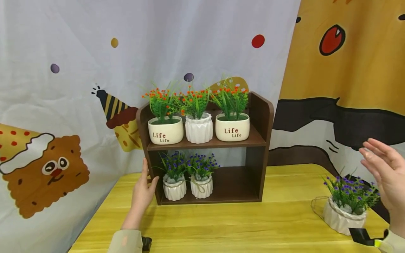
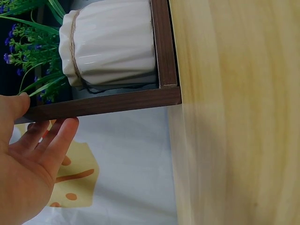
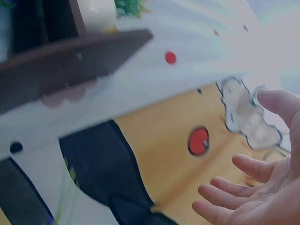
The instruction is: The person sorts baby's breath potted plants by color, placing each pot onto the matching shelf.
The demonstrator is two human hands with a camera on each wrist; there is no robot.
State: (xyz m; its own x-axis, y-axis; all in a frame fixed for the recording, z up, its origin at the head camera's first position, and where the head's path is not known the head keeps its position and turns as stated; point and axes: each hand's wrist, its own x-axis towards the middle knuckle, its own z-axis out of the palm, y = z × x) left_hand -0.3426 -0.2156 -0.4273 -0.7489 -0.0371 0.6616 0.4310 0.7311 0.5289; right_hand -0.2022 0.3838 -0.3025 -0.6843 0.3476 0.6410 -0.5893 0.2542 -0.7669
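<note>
A dark brown two-tier shelf [image 1: 221, 201] stands on the table. My left hand [image 1: 143, 193] holds its left side panel [image 2: 103, 104], thumb at the front edge and fingers along the outside. On the lower tier, toward the left, sit two white pots of purple flowers, a left pot [image 1: 175, 189] and a right pot [image 1: 201, 187]. Off to the right, another white pot of purple flowers [image 1: 343, 216] stands on the table with a loose twine loop. My right hand [image 1: 389, 175] is raised beside and above that pot, fingers extended, holding nothing; the right wrist view shows its palm [image 3: 267, 201].
Orange-flowered plants fill the upper tier: a cream "Life" pot [image 1: 166, 131], a white ridged pot [image 1: 199, 129] and a second "Life" pot [image 1: 232, 128]. Behind the yellow wood-grain table [image 1: 221, 225] hangs a cartoon-printed cloth [image 1: 205, 35].
</note>
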